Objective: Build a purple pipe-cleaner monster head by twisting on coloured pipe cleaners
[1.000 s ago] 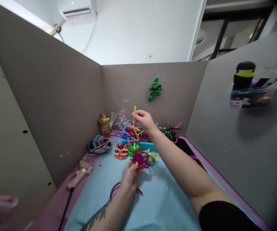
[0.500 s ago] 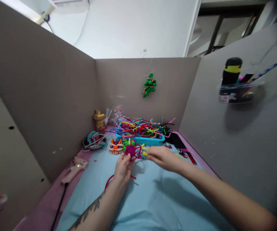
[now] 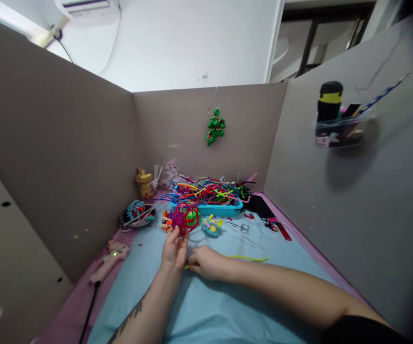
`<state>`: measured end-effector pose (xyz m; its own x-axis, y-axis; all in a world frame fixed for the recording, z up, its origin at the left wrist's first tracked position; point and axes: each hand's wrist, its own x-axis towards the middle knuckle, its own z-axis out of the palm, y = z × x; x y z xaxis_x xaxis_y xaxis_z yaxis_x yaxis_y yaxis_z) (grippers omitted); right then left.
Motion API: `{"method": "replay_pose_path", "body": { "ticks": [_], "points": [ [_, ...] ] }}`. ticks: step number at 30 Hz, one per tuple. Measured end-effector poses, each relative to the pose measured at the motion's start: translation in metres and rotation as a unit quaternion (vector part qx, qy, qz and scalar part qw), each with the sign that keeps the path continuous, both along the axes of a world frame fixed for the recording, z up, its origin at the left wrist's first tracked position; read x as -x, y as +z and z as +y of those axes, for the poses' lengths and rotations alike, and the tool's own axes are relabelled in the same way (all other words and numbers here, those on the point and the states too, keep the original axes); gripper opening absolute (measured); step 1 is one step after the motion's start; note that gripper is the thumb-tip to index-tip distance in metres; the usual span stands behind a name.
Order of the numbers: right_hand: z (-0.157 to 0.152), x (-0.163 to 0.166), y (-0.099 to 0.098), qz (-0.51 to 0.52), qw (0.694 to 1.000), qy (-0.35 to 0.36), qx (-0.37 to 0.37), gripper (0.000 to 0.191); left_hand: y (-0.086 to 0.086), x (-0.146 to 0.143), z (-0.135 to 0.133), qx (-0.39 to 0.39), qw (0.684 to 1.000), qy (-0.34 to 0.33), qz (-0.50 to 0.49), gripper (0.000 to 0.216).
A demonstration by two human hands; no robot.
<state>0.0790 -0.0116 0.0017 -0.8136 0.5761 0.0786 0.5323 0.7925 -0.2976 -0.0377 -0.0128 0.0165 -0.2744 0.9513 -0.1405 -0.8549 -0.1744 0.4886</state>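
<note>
My left hand (image 3: 175,248) is closed on a pipe-cleaner flower (image 3: 178,219) with a purple coiled centre and magenta loops, held up above the cloth. Just right of it and lower, my right hand (image 3: 208,263) has its fingers pinched around a yellow-green pipe cleaner (image 3: 248,258); a short end pokes out at the fingertips and a longer length trails behind the wrist. A blue pipe-cleaner flower with yellow parts (image 3: 211,228) lies beyond my right hand. Behind the held flower, a green piece (image 3: 192,218) and an orange piece (image 3: 166,221) are partly covered.
A blue tray (image 3: 224,210) heaped with coloured pipe cleaners stands at the back. Scissors (image 3: 244,228) lie to the right, a dark bowl (image 3: 138,220) and a pink glue gun (image 3: 109,263) to the left. Grey panels (image 3: 206,157) enclose the table.
My right hand has come back toward me and left, away from the blue and yellow flower. My left hand with the magenta flower has shifted slightly left. The view has turned a little.
</note>
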Motion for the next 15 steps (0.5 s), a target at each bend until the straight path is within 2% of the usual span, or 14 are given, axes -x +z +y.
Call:
{"method": "replay_pose_path", "body": {
  "ticks": [2,4,6,9,12,15],
  "points": [
    [0.011,-0.007,0.011,-0.010,0.998,-0.052,-0.025,0.016,0.003,0.002,-0.001,-0.022,1.000,0.007,-0.005,0.019],
    [0.031,-0.025,0.033,0.018,0.986,-0.135,-0.091,0.022,0.006,0.005,-0.003,-0.043,0.999,0.013,-0.011,0.023],
    [0.059,-0.049,0.060,0.080,0.956,-0.231,-0.163,0.026,0.007,0.006,-0.003,-0.056,0.998,0.012,-0.013,0.025],
    [0.102,-0.087,0.090,0.167,0.911,-0.322,-0.196,0.026,0.007,0.006,-0.003,-0.059,0.998,0.000,-0.005,0.025],
    [0.123,-0.112,0.096,0.220,0.877,-0.376,-0.201,0.024,0.003,0.005,-0.001,-0.043,0.999,-0.011,0.017,0.023],
    [0.109,-0.115,0.083,0.235,0.893,-0.343,-0.174,0.025,-0.002,0.002,0.000,-0.016,0.997,-0.031,0.066,0.025]
  ]
}}
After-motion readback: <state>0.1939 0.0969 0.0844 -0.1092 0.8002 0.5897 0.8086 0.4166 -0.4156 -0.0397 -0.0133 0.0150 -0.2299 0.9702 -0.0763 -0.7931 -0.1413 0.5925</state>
